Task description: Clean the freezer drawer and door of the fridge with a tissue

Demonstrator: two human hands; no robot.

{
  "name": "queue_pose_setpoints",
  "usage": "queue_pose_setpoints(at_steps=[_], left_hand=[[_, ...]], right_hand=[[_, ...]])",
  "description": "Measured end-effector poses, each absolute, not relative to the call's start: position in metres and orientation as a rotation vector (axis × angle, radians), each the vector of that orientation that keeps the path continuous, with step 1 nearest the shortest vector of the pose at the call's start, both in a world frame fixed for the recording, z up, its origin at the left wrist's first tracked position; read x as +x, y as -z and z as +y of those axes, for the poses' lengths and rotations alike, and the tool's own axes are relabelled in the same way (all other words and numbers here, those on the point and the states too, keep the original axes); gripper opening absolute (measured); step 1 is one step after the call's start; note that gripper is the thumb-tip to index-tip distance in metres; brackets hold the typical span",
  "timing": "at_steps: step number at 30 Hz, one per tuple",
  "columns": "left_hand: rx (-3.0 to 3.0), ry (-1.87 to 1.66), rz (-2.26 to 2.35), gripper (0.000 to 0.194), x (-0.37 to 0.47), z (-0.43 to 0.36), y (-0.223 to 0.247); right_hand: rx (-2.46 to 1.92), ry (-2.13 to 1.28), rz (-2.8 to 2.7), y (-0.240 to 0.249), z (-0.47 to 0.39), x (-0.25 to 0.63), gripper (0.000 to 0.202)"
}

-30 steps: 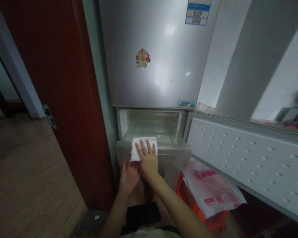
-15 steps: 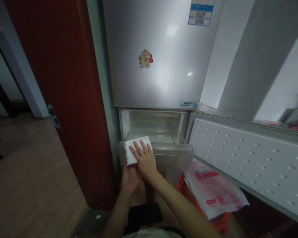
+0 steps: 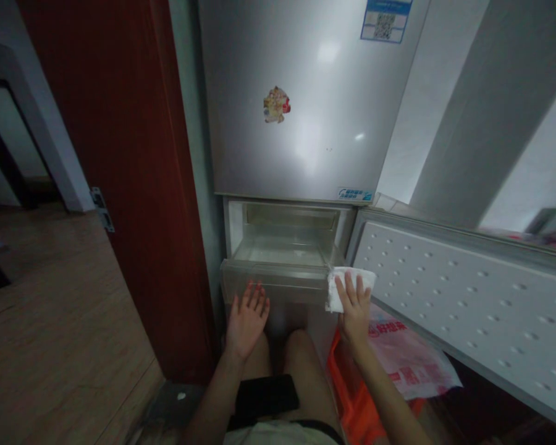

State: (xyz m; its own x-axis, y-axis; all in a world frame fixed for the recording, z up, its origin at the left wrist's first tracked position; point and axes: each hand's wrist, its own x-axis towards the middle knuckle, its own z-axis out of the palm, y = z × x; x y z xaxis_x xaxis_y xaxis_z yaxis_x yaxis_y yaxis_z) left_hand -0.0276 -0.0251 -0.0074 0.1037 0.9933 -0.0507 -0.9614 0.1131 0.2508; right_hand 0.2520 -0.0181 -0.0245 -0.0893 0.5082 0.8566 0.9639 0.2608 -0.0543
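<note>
A white cloth [image 3: 332,298] lies against the right end of the front of a clear pulled-out drawer [image 3: 278,276]. My right hand [image 3: 356,309] presses on the cloth with its fingers spread over it. Near the left part of the drawer front, my left hand [image 3: 248,318] is raised with its fingers apart and nothing in it. The drawer belongs to the lower compartment of a silver fridge [image 3: 301,123].
The lower fridge door [image 3: 463,296] stands open at the right. Under it are a white and red plastic bag [image 3: 412,364] and an orange stool or bin [image 3: 352,395]. A red-brown door [image 3: 120,154] stands at the left. A black phone [image 3: 266,395] rests on my lap.
My right hand and the cloth have moved right along the drawer front, from its left end to its right end. My left hand is now apart from the right one.
</note>
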Motion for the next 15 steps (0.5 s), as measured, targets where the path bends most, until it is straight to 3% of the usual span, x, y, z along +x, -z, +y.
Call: queue_pose_setpoints(at_steps=[8,15], left_hand=[[0.171,-1.44,0.202,0.041,-0.026,-0.025,0.014],[0.172,-1.447,0.156,0.049,-0.023,-0.012,0.02]], right_hand=[[-1.175,0.697,-1.73,0.034,0.001,0.153,0.07],[-1.042,0.62,-2.029,0.004,0.004,0.07,0.056]])
